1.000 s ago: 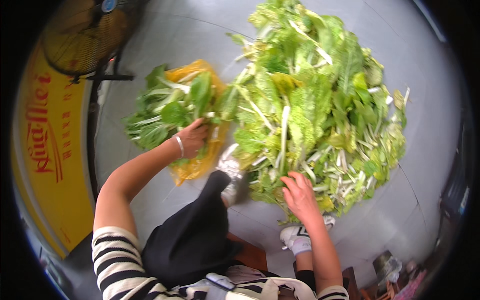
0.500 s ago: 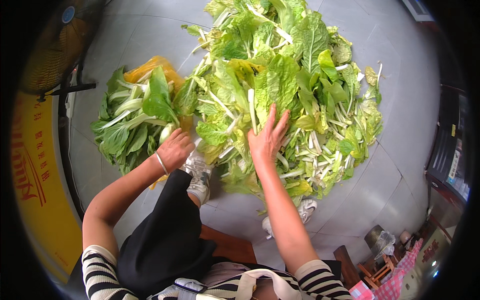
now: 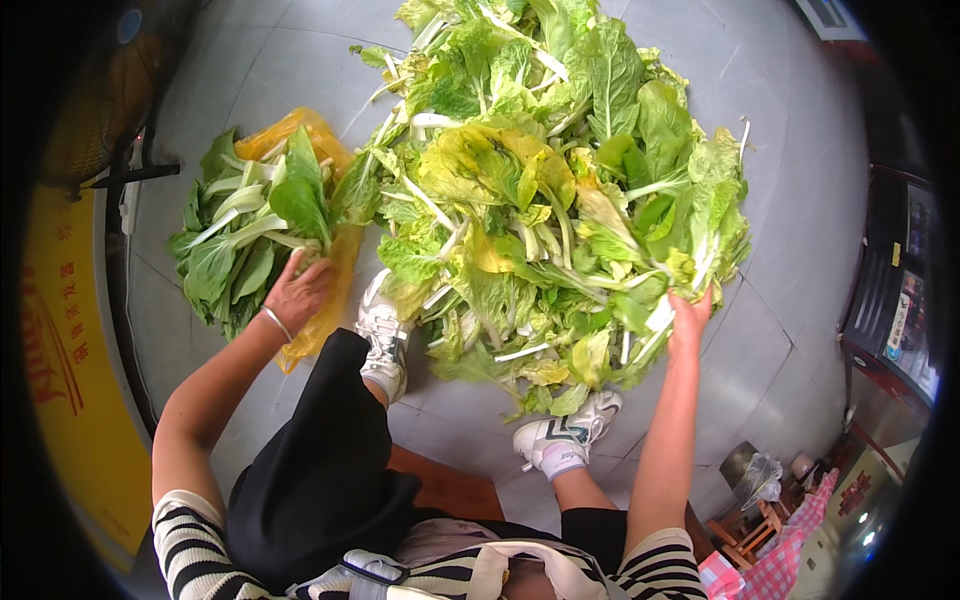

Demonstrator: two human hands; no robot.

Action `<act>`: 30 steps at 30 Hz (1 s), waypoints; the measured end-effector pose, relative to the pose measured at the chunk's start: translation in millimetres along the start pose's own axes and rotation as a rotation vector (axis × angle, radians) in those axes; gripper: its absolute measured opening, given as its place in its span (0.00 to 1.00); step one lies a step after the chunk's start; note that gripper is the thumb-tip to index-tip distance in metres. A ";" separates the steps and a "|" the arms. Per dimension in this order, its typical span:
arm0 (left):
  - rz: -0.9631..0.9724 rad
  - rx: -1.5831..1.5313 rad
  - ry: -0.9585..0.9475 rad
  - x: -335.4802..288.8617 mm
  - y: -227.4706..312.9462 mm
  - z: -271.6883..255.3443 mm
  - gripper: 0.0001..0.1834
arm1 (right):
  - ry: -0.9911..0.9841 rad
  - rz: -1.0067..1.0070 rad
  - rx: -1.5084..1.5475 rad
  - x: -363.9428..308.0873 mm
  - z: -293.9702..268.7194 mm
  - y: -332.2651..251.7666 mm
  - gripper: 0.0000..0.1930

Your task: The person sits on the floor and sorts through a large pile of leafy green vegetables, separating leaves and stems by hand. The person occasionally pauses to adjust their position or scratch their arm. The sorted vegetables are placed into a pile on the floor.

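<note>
A big heap of loose cabbage leaves (image 3: pixel 520 220), green, yellowing and pale-stemmed, spreads over the floor in front of me. My right hand (image 3: pixel 690 318) is closed around the white stems of some leaves at the heap's near right edge. To the left, a smaller pile of darker leafy greens (image 3: pixel 235 245) lies partly on an orange-yellow plastic bag (image 3: pixel 330 270). My left hand (image 3: pixel 298 288) is closed at the pale stem end of a leafy green on that pile's near right side; its fingertips are partly hidden.
My shoes (image 3: pixel 385 345) stand at the heap's near edge. A floor fan (image 3: pixel 105 130) and a yellow panel (image 3: pixel 85 360) are on the left. A dark cabinet (image 3: pixel 895 290) stands at the right. A wooden stool (image 3: pixel 750 530) and pink checked cloth (image 3: pixel 800 545) are lower right.
My right hand has gone from the heap's middle to its right edge and taken hold of leaves, shifting the top ones rightward. My left hand has stayed by the darker greens.
</note>
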State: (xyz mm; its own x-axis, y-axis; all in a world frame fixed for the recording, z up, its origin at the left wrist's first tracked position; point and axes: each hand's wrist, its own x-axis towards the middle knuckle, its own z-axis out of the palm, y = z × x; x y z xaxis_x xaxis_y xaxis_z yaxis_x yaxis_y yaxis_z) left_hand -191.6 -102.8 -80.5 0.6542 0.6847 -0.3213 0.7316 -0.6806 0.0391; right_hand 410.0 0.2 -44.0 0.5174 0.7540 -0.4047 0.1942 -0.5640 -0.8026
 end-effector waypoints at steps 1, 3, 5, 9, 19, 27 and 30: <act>-0.020 0.025 -0.067 -13.9 -8.1 -0.9 0.13 | 0.006 -0.003 0.034 11.6 -11.3 10.4 0.38; -0.011 0.089 -0.116 -30.9 -22.9 -1.3 0.16 | 0.050 -0.005 0.074 31.9 -27.5 28.5 0.37; -0.036 0.103 -0.146 -37.9 -22.1 -1.9 0.18 | 0.099 0.041 -0.006 44.5 -37.0 35.0 0.36; -0.142 -0.083 -0.086 -22.1 12.0 -5.7 0.16 | 0.510 -0.133 -0.772 29.5 -29.9 7.5 0.36; -0.144 -0.539 0.164 32.6 59.3 -10.7 0.15 | -0.401 -0.460 -0.670 -109.3 164.9 -36.4 0.49; -0.418 -0.827 0.183 40.0 81.6 -6.6 0.14 | -0.322 -0.174 -0.750 -68.0 213.0 -45.6 0.49; -0.476 -0.915 0.212 41.8 83.1 -11.1 0.15 | -0.261 -0.054 -0.291 -55.2 181.2 -55.3 0.41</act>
State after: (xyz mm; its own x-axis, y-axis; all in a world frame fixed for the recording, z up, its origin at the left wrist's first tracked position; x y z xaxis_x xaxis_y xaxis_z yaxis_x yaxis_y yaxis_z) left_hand -101.3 -127.9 -80.2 0.2168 0.9215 -0.3223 0.7301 0.0661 0.6802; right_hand 219.7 50.8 -56.6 0.2779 0.8241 -0.4936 0.4627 -0.5652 -0.6830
